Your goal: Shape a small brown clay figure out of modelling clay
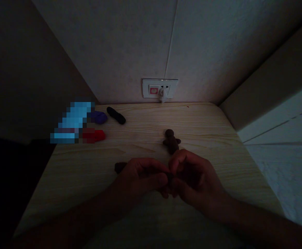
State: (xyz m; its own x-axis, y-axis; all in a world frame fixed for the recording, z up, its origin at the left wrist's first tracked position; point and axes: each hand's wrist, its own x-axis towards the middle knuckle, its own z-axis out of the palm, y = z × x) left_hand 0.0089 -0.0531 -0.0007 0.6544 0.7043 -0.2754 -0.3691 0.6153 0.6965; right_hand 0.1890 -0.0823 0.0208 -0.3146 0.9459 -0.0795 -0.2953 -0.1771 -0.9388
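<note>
My left hand [143, 178] and my right hand [199, 180] meet over the table, both closed, pinching a small dark brown piece of modelling clay [170, 176] between the fingertips. Most of that piece is hidden by the fingers. Just beyond my right hand lies a small brown clay figure [172, 142] with a round head, a body and two short arms; its lower end is covered by the hand. Behind my left hand a brown clay lump [119, 167] sticks out, partly hidden. The light is dim.
At the table's [140, 128] far left lie a black clay stick [116, 115], a purple lump [99, 117] and a red lump [99, 135], beside a blurred-out bright blue object [74, 119]. A wall socket [160, 88] with a plug stands behind. White bedding [277, 176] is at right.
</note>
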